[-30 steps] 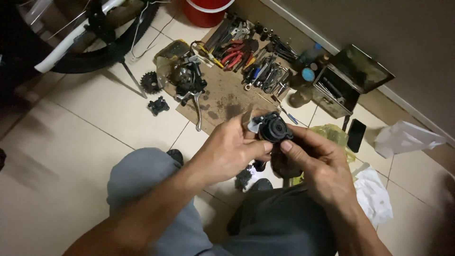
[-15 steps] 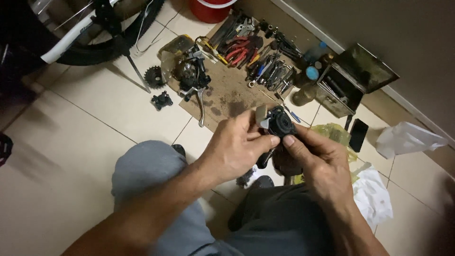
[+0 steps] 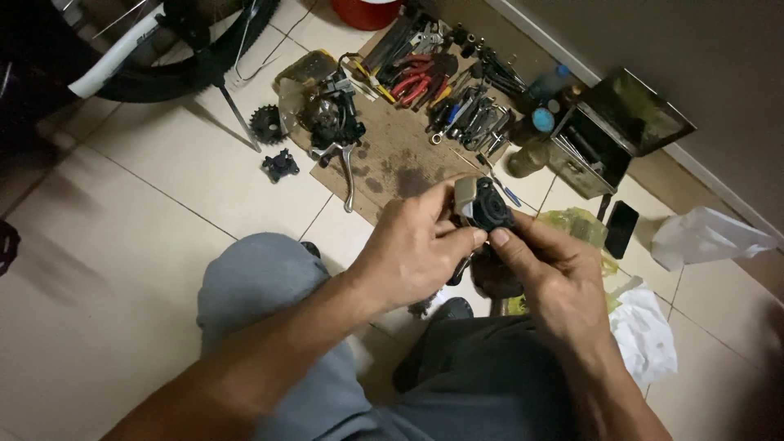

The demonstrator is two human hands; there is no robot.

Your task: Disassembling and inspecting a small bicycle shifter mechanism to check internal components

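Note:
A small black round bicycle part [image 3: 492,209] with a grey metal piece on its left side is held up over my knees. My left hand [image 3: 416,245] wraps around it from the left, fingers curled over the grey piece. From the right, my right hand [image 3: 549,260] pinches it between thumb and fingertips. Both hands touch the part and each other. The underside of the part is hidden by my fingers.
A brown cardboard sheet [image 3: 400,155] on the tiled floor carries pliers, wrenches and a black brake-lever assembly [image 3: 331,122]. A sprocket [image 3: 266,124] and small black piece [image 3: 280,166] lie left of it. An open metal toolbox [image 3: 608,135], dark phone [image 3: 621,229], white bag [image 3: 702,237], bicycle wheel [image 3: 175,61].
Both hands have stayed on the black part, with the fingers shifting slightly around it. The view has drifted a little, so the floor items sit slightly differently in frame.

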